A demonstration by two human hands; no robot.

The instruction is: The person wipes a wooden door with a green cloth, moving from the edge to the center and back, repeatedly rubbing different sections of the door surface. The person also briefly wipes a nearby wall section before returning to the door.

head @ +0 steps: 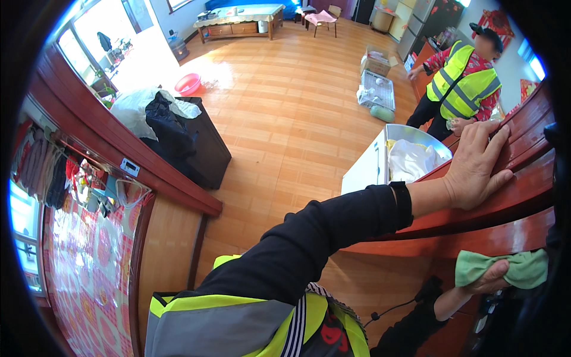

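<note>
My left hand lies with fingers spread against the glossy red-brown wooden door frame on the right side. Lower down, my right hand grips a light green cloth, bunched and sticking out on both sides of the fingers. Just above the cloth runs a curved-looking, shiny red-brown wooden surface. Whether the cloth touches this wood, I cannot tell. My left forearm in a black sleeve crosses the middle of the view.
A co-worker in a yellow reflective vest stands beyond the frame. Near them is a white cabinet with white cloth on top. A cardboard box and a crate sit on the floor. A dark cabinet and pink basin are left.
</note>
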